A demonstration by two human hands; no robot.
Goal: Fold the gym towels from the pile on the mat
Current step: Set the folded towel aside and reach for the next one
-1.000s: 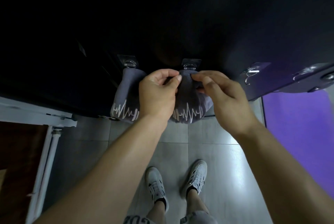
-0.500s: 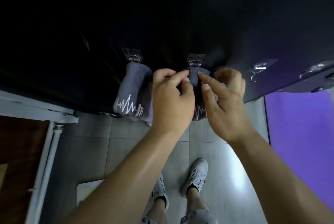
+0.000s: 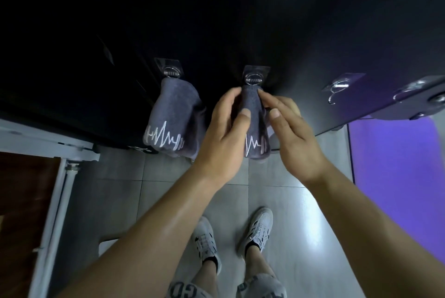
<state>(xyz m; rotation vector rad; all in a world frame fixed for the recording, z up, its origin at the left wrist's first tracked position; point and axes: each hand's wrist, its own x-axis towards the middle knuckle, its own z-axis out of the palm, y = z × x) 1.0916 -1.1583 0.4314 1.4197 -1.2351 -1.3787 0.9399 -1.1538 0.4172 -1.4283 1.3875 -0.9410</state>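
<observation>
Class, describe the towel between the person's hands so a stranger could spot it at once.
Find the dark wall with its row of clear hooks. Two grey towels with white zigzag lines hang there. The right towel is the one: unlike the left towel, it sits between the left hand and right hand.

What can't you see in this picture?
Head view: the held towel's zigzag, half hidden by the left hand.
Whether it hangs on the hook: too dark.
The right hand's grip: fingers behind the towel.
The mat: cut off by the right edge; no pile shows.
</observation>
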